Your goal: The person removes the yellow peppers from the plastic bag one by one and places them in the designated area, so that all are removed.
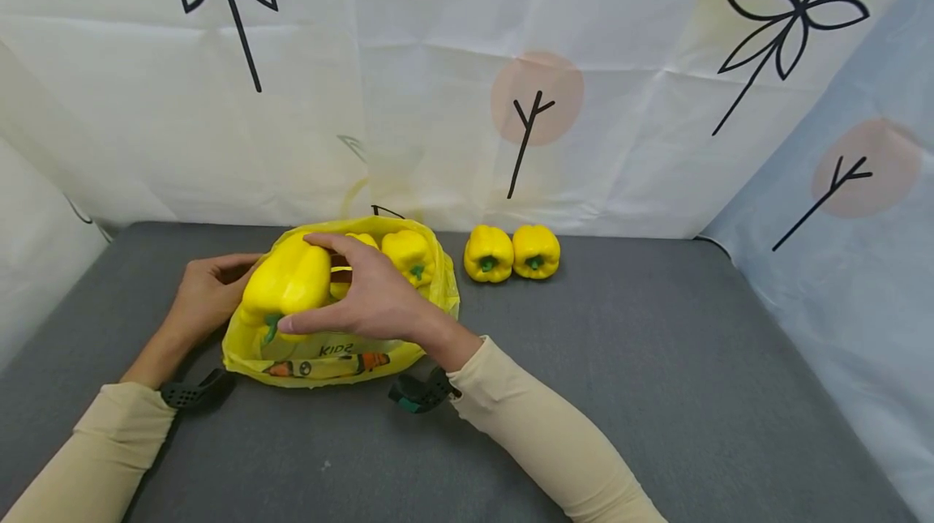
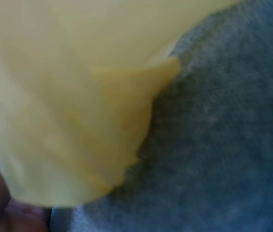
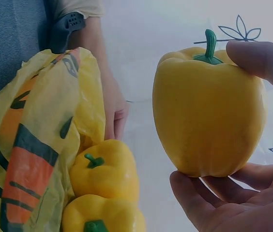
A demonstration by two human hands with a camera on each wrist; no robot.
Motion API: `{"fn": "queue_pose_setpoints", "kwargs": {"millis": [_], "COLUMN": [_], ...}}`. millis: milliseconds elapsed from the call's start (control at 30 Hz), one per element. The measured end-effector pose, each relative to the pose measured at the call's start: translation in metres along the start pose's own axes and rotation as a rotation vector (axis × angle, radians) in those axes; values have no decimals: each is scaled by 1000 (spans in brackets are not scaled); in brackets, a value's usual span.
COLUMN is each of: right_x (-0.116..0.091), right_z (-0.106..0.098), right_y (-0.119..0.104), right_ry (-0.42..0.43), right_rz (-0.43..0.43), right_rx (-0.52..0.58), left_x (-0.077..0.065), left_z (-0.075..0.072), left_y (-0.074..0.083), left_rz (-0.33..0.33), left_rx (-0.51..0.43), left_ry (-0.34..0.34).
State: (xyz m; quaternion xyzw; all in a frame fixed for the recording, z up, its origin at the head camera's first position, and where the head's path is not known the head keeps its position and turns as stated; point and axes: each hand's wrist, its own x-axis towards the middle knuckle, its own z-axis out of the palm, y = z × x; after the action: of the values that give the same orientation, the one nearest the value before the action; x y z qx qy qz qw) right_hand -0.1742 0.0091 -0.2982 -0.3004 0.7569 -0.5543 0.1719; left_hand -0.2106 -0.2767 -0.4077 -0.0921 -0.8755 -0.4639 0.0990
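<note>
A yellow bell pepper with a green stem is held in my right hand, thumb near the stem end and fingers at the opposite end. It hangs over the left part of an open yellow plastic bag with crayon print. My left hand grips the bag's left edge, its fingertips partly hidden by the bag. Inside the bag lie more yellow peppers, stems showing. From the right wrist, the held pepper appears whole, apart from the bagged ones. Blurred yellow plastic fills much of the left wrist view.
Two more yellow peppers stand side by side to the right of the bag, near the back edge of the grey table. Behind rises a pale cloth backdrop with printed plants. Dark straps sit at both wrists.
</note>
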Motion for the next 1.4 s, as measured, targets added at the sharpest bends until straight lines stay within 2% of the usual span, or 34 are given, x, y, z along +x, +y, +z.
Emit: {"fn": "queue_pose_setpoints", "kwargs": {"millis": [333, 967, 1400], "right_x": [-2, -7, -9], "right_z": [-9, -19, -24], "right_y": [-6, -11, -13], "right_ry": [29, 67, 69], "right_rz": [-40, -47, -70], "right_rx": [34, 68, 64], "left_x": [-1, 0, -1], "left_z": [0, -1, 1], "left_y": [0, 0, 0], "left_rz": [-3, -18, 4], "left_rx": [-4, 18, -13], "left_ry": [-6, -9, -5]}}
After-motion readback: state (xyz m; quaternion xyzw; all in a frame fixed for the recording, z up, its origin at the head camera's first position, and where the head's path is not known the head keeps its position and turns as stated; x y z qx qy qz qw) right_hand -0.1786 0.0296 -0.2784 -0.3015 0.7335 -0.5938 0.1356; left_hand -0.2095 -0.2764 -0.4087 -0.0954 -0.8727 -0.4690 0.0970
